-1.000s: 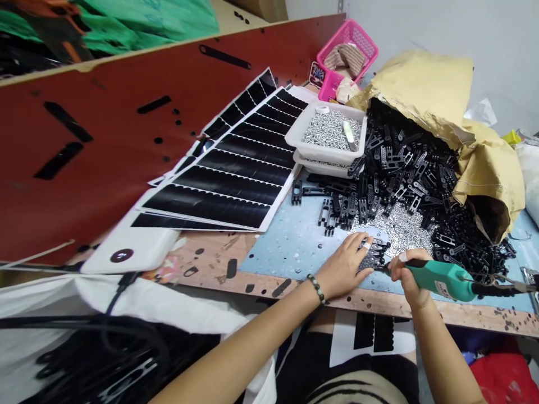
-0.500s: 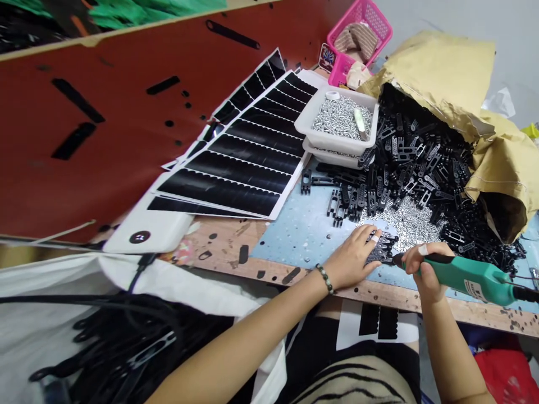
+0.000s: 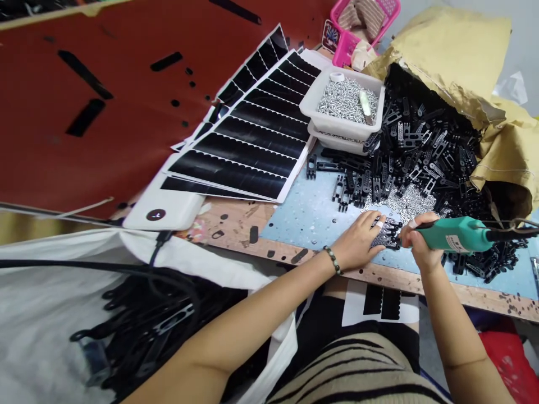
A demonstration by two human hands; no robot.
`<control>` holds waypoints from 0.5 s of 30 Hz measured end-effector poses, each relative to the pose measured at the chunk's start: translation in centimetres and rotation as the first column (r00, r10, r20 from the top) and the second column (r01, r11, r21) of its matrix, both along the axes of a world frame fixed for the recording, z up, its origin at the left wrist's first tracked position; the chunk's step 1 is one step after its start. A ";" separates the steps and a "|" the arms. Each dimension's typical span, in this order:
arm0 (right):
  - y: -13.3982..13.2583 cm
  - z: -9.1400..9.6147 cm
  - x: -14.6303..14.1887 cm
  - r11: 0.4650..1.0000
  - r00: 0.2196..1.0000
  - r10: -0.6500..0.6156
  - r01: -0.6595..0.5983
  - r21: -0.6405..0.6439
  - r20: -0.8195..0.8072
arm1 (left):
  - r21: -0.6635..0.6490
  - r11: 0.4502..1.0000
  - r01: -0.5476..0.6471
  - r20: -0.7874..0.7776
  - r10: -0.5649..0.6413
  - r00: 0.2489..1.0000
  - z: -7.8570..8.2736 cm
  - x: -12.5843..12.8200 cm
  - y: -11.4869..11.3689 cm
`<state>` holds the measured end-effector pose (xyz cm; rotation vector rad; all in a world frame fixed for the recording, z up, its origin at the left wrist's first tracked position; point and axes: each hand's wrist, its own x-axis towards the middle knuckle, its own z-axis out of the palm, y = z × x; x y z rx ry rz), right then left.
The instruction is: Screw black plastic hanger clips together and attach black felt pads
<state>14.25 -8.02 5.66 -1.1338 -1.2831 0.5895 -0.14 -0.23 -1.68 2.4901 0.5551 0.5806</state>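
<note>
My left hand (image 3: 356, 245) presses a small row of black plastic link parts (image 3: 385, 231) against the table mat, its fingers and thumb closed around their near side. In my right hand (image 3: 422, 249) is a green electric screwdriver (image 3: 455, 234), gripped near its front end. The tool lies almost level, and its tip is at the right ends of the held parts. Whether the tip touches a screw is hidden by my fingers. Just beyond both hands spreads a pile of small silvery metal pieces (image 3: 408, 201).
A large heap of black parts (image 3: 425, 148) spills from a yellow paper sack (image 3: 455, 50). A white tub (image 3: 337, 130) holds screws. Sheets of black stickers (image 3: 240, 146) lie left of it, near a white device (image 3: 168, 207). A pink basket (image 3: 345, 50) stands behind.
The screwdriver's rear end has swung up and away from my body, leaving the tool more level. My left hand still holds the parts. The whole view has shifted slightly downward.
</note>
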 end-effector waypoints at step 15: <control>1.0 -1.0 -1.0 0.997 0.999 -0.053 0.053 -0.049 -0.011 | 0.038 0.999 0.004 0.021 -0.004 1.000 -0.4 0.4 0.0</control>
